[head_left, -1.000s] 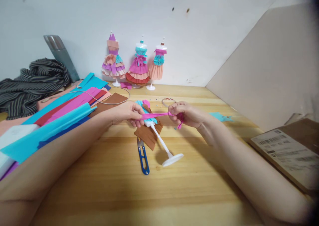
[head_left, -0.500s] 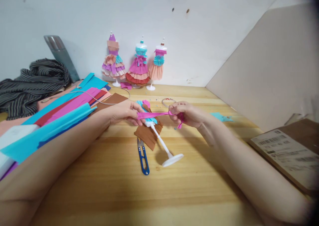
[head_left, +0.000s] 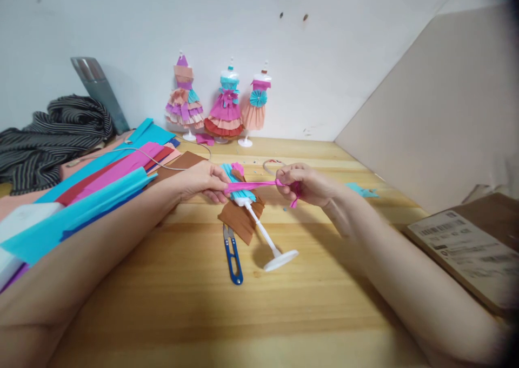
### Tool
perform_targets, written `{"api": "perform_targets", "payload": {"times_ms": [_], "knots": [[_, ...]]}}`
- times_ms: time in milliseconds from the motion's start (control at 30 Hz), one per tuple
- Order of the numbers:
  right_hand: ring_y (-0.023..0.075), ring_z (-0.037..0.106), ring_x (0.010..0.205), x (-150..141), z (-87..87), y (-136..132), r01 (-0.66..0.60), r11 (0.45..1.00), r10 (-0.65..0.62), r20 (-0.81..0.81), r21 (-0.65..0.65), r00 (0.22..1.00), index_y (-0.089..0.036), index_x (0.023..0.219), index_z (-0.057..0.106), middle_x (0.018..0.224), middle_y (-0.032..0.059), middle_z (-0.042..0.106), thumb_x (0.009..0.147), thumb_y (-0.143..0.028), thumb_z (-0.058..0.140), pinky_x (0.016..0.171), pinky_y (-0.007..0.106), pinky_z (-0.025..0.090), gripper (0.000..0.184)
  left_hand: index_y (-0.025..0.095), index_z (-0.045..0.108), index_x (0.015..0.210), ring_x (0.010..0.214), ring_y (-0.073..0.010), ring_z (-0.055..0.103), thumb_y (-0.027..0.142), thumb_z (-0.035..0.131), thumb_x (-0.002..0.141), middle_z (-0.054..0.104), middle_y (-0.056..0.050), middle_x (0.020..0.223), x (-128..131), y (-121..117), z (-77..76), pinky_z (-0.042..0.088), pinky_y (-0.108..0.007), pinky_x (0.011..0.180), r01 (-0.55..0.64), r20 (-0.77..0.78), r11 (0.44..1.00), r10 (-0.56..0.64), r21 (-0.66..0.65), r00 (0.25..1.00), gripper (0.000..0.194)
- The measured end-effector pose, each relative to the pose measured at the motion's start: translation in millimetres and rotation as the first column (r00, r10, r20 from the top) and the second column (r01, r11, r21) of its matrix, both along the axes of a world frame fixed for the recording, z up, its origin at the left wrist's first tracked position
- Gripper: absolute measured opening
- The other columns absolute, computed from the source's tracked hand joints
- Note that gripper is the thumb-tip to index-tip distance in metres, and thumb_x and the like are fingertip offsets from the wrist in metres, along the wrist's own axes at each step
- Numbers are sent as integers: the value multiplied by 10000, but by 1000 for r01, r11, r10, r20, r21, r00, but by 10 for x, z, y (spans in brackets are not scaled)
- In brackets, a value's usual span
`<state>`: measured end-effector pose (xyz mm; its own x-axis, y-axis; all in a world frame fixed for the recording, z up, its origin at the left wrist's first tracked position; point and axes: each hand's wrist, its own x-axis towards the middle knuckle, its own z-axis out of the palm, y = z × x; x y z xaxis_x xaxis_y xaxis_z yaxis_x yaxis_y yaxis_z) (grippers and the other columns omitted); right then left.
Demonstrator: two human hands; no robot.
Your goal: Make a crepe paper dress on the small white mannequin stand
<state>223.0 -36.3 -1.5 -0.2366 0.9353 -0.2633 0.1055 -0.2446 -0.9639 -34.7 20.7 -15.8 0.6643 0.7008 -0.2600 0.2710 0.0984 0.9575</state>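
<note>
A narrow strip of pink crepe paper [head_left: 253,185] is stretched between my two hands. My left hand [head_left: 205,182] pinches its left end; my right hand [head_left: 302,184] is closed round the other end, with a crumpled tail hanging below the fingers. Beneath the strip lies a small white mannequin stand [head_left: 261,227] on its side, its body wrapped in blue paper [head_left: 244,195] and its round base towards me. Brown crepe paper [head_left: 241,221] lies under it. Blue thread snips [head_left: 233,257] rest on the table just left of the stand.
Three small mannequins in paper dresses [head_left: 224,106] stand against the wall. Coloured paper sheets [head_left: 117,168], a striped cloth [head_left: 60,135] and a bottle [head_left: 99,92] are at the left. A cardboard box [head_left: 474,243] sits at the right, near a blue paper scrap [head_left: 362,190].
Both hands have shifted very slightly to the right with the pink strip still taut between them. The mannequin stand and snips have not visibly moved.
</note>
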Motion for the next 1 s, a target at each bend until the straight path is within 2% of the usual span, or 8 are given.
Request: {"api": "perform_targets", "payload": {"times_ms": [200, 533, 700, 867, 1000], "knots": [[74, 432, 353, 33, 21, 0, -10, 1000, 11, -30, 26, 999, -163, 487, 493, 450, -12, 513, 567, -143, 575, 309, 190, 318, 117, 95, 634, 719, 536, -132, 674, 272, 783, 690, 712, -68, 639, -19, 66, -54, 544, -182, 483, -48, 36, 999, 47, 15, 998, 232], [65, 417, 353, 69, 16, 16, 7, 1000, -6, -41, 26, 999, -156, 488, 502, 442, -18, 502, 562, -165, 587, 336, 191, 300, 114, 94, 613, 747, 559, -132, 684, 192, 789, 676, 723, -74, 661, -25, 61, -35, 563, -193, 522, -8, 83, 1000, 8, 3, 997, 213], [63, 403, 357, 54, 16, 15, 26, 999, -24, -54, 37, 998, -163, 509, 488, 438, -17, 498, 564, -158, 579, 343, 191, 287, 106, 93, 576, 734, 564, -143, 692, 158, 788, 676, 727, -88, 692, 2, 74, -68, 573, -208, 519, -89, 158, 995, 96, -53, 983, 229], [70, 396, 363, 17, 18, 5, 20, 999, -18, -75, 32, 997, -184, 516, 436, 436, -22, 481, 547, -157, 583, 350, 200, 276, 153, 109, 537, 744, 628, -157, 714, 61, 708, 731, 717, -70, 682, 62, 71, -110, 576, -211, 567, -218, 303, 962, 259, -164, 917, 178], [76, 389, 367, -5, 22, -4, 33, 999, -31, -86, 26, 996, -194, 538, 420, 431, -24, 478, 545, -153, 577, 359, 201, 274, 162, 119, 528, 766, 641, -149, 713, 10, 607, 782, 718, -71, 688, 107, 21, -78, 571, -220, 610, -224, 358, 939, 310, -262, 881, 136]]}}
